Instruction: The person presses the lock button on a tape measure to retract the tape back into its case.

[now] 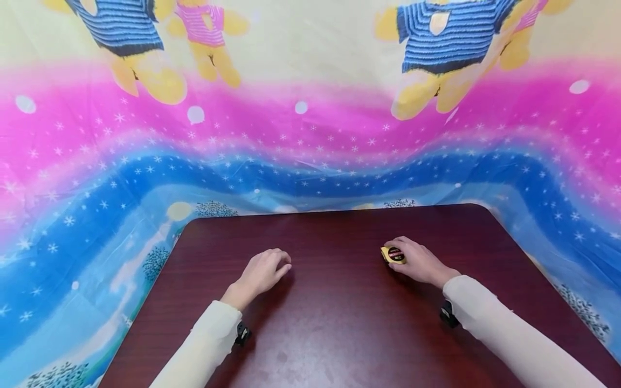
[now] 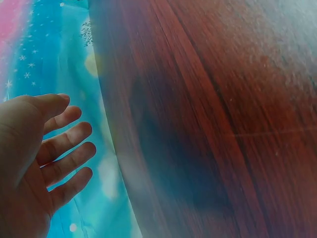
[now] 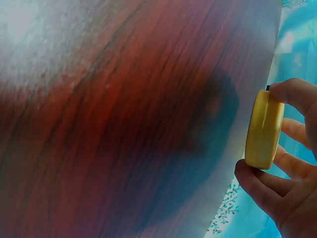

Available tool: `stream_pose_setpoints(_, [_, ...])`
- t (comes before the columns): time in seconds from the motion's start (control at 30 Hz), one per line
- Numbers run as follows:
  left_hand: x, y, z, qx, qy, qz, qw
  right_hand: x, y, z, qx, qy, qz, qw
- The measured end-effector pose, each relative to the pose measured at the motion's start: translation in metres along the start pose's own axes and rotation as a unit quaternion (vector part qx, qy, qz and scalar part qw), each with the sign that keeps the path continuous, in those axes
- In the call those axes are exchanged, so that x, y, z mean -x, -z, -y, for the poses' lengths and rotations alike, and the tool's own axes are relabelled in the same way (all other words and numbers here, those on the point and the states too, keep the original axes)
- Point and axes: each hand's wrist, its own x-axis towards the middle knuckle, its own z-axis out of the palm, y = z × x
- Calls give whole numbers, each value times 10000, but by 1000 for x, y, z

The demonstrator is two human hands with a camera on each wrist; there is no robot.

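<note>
A small yellow tape measure point(image 1: 395, 255) with a black and red round label is held by my right hand point(image 1: 416, 261) over the right side of the table. In the right wrist view the yellow edge of the tape measure point(image 3: 264, 130) shows between thumb and fingers, which pinch it at both ends. My left hand point(image 1: 264, 271) hovers over the left half of the table and holds nothing. Seen from the left wrist, the fingers of this hand point(image 2: 64, 148) are loosely bent and spread a little apart.
The dark red-brown wooden table point(image 1: 310, 318) has rounded far corners. A printed cloth point(image 1: 301, 134) with snowflakes and bear figures hangs behind it and down both sides. Black wrist straps point(image 1: 449, 314) show below both cream sleeves point(image 1: 514, 328).
</note>
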Motion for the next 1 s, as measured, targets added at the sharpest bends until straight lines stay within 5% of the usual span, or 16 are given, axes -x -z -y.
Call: stream_pose_setpoints(1.0, [4,-2,7,-170,-43,-53,9998,9,-8,-20,166,-33,46,9998])
